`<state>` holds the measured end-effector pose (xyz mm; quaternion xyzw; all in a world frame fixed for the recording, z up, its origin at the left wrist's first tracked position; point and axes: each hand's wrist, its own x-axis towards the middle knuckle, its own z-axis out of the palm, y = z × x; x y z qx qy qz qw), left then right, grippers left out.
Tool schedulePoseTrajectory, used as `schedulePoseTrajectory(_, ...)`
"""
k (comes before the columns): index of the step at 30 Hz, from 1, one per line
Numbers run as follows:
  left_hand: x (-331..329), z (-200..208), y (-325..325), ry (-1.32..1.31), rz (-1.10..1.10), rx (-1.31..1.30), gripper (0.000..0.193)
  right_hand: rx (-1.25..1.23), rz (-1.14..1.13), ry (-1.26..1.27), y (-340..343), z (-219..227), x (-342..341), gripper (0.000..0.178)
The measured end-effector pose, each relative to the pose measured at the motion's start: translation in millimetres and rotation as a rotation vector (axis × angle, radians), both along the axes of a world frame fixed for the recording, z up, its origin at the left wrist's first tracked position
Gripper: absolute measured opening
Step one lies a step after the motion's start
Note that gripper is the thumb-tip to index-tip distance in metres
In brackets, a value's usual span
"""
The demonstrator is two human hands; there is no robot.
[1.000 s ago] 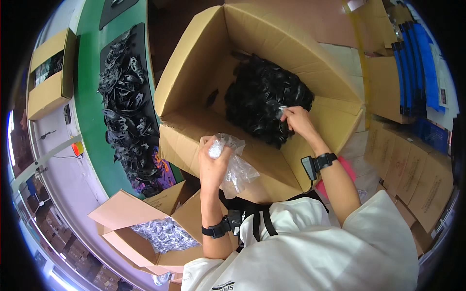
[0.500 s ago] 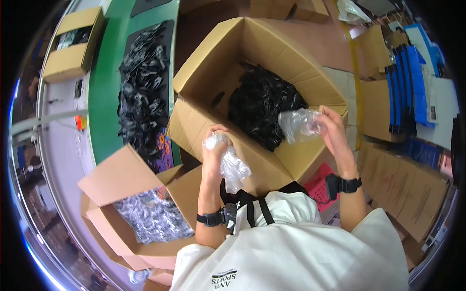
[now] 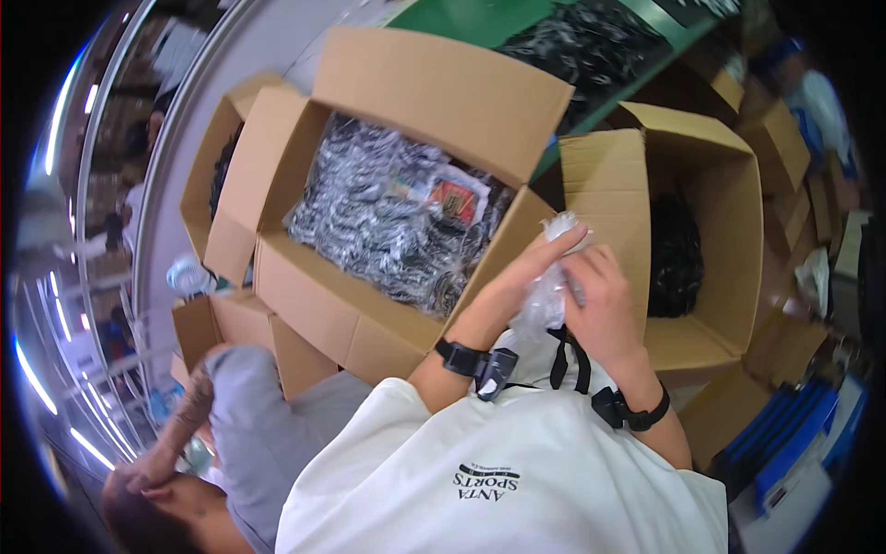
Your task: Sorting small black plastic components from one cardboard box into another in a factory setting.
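Close together in front of my chest, both hands are at a crumpled bundle of clear plastic bags (image 3: 543,307). My left hand (image 3: 519,275) is closed round the bundle, its thumb lying across the top. Curled fingers of my right hand (image 3: 604,300) press against the bundle from the other side; whether they grip a separate bag is hidden. Left of my hands stands an open carton (image 3: 309,305) holding many clear-wrapped packs (image 3: 369,217), with a red printed card (image 3: 457,201) among them. To the right, another open carton (image 3: 715,319) contains a heap of black pieces (image 3: 674,263).
A person in grey trousers (image 3: 254,434) sits low at the left, beside a smaller carton (image 3: 235,319). Black pieces (image 3: 591,51) lie on the green table (image 3: 461,18) at the back. Blue-edged panels (image 3: 784,429) and more cartons stand at the far right.
My view has swung left toward the carton of wrapped packs. My hands, earlier apart with plastic in each, have come together. The person at the left has come into view.
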<state>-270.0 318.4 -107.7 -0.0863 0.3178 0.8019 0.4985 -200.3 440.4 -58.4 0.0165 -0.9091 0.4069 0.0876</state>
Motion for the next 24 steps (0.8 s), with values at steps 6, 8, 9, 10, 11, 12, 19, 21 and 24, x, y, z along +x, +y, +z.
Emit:
schedulePoseTrajectory(6,13,-23,-116,-0.012,0.401,-0.163,0.023,-0.239,0.460,-0.160,-63,-20,-49,0.021)
schedulePoseTrajectory(8,-2,-33,-165,-0.095,0.395,-0.197,0.023,-0.502,0.384,-0.420,-80,-31,-81,0.023)
schedulePoseTrajectory(9,-17,-35,-186,-0.003,0.297,-0.362,0.026,-0.551,0.305,-0.507,-88,-50,-97,0.026)
schedulePoseTrajectory(10,-23,-60,-214,0.034,0.286,-0.481,0.030,-0.542,0.319,-0.524,-102,-68,-114,0.026)
schedulePoseTrajectory(11,-25,-66,-227,0.020,0.419,-0.466,0.029,-0.275,0.325,-0.543,-114,-90,-129,0.031)
schedulePoseTrajectory(12,-27,-73,-236,-0.013,0.599,-0.358,0.027,-0.010,0.335,-0.549,-126,-110,-137,0.036)
schedulePoseTrajectory(19,-43,-96,-280,0.060,0.505,-0.586,0.022,0.640,0.258,-0.195,-176,-205,-148,0.053)
schedulePoseTrajectory(21,-43,-95,-279,0.087,0.512,-0.573,0.021,0.305,0.351,-0.432,-161,-200,-161,0.052)
schedulePoseTrajectory(24,-46,-87,-279,0.234,0.515,-0.616,0.032,-0.119,0.322,-0.489,-155,-146,-161,0.038)
